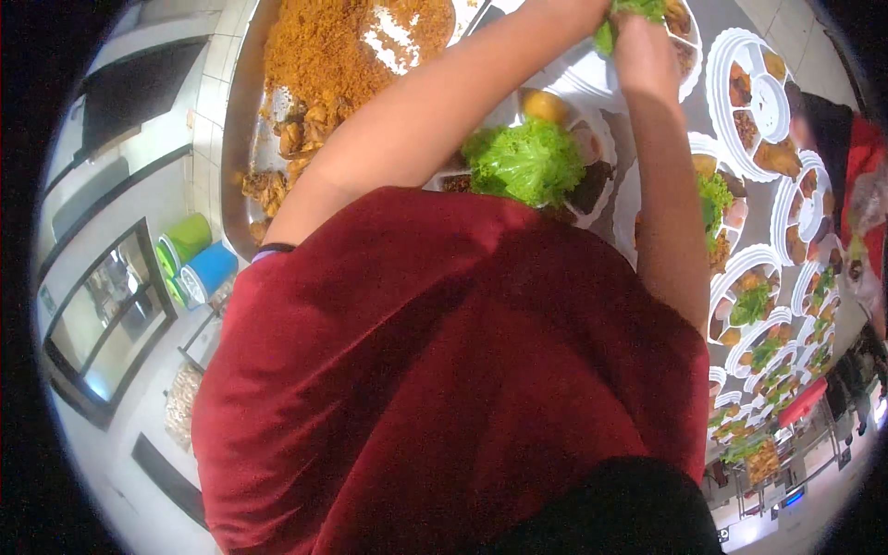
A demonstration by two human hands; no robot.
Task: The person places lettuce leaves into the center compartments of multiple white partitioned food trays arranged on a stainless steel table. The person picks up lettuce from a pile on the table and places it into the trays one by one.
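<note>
Both of my bare arms reach to the top edge of the head view. My right hand (pixel 642 44) closes on a green lettuce leaf (pixel 603 39) over a white compartment plate (pixel 575 80). Beside it, my left hand (pixel 592 7) is mostly cut off by the top edge, so its fingers are hidden. Nearer to me, a second white plate holds a large ruffled lettuce leaf (pixel 524 163), a round yellowish-brown piece of food (pixel 544 105) and dark food in its compartments.
On the left, a big metal tray (pixel 237 139) holds orange-brown shredded food (pixel 310 55) and browned pieces (pixel 294 134). Many filled white plates (pixel 720 83) line the grey table at right. Another person in red (pixel 868 157) stands at the far right. Green (pixel 189 235) and blue (pixel 209 270) containers are at left.
</note>
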